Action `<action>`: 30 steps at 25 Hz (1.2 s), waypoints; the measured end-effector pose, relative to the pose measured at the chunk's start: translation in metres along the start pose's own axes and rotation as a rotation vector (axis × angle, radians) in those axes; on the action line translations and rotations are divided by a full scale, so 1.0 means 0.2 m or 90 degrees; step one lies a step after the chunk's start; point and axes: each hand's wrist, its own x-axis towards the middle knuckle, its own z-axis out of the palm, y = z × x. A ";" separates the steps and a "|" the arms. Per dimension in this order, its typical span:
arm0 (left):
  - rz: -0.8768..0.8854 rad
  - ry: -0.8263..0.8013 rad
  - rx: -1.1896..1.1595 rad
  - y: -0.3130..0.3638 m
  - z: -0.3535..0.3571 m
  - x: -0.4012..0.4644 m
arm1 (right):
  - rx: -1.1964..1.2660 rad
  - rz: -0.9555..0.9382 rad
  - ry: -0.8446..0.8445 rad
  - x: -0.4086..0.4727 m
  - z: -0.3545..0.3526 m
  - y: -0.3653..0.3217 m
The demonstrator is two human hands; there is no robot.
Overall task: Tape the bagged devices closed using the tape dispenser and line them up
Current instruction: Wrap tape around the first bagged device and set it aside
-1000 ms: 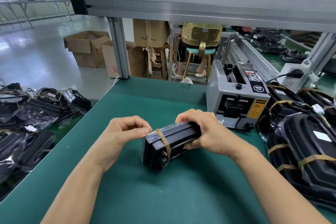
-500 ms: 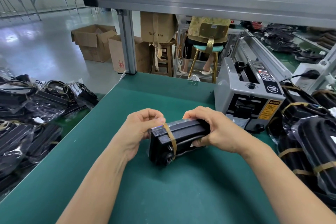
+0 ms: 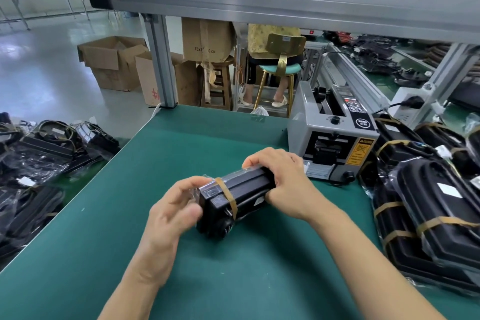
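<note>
Because only one band of tape point(image 3: 228, 199) showed on the device point(image 3: 233, 202), near its left end, the likeliest trouble was the loose bag film there. The clear plastic stuck out past that end, right under the left hand point(image 3: 171, 213), and if it bunched or sprang back before being pressed flat, a later strip would probably have caught wrinkles or left the bag partly open. A second risk lay in the hold itself: the device was tipped up off the mat point(image 3: 233, 280), and, judging by the slick film, it could have slid or rolled if either hand had eased.

The right hand point(image 3: 283, 184) gripped the device's far end, fingers curled over the top and thumb side below. The left hand sat at the near end with fingers partly curled against the film; blur hid whether it pinched the plastic or merely pressed it.

Between the two hands the device ran slantwise, its taped end toward the left hand. The dispenser point(image 3: 335, 143) stood just beyond the right hand, apart from it. Taped devices point(image 3: 426, 205) lay further off to that hand's outer side.
</note>
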 end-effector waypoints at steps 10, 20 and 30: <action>0.031 0.181 0.205 -0.04 0.10 -0.03 | 0.237 0.374 0.497 -0.28 -0.06 0.25; 0.069 0.209 0.350 -0.03 0.20 -0.07 | 0.464 0.566 0.573 0.01 -0.18 0.39; 0.111 0.200 0.361 -0.02 0.21 -0.08 | 0.634 0.640 0.584 0.04 -0.23 0.24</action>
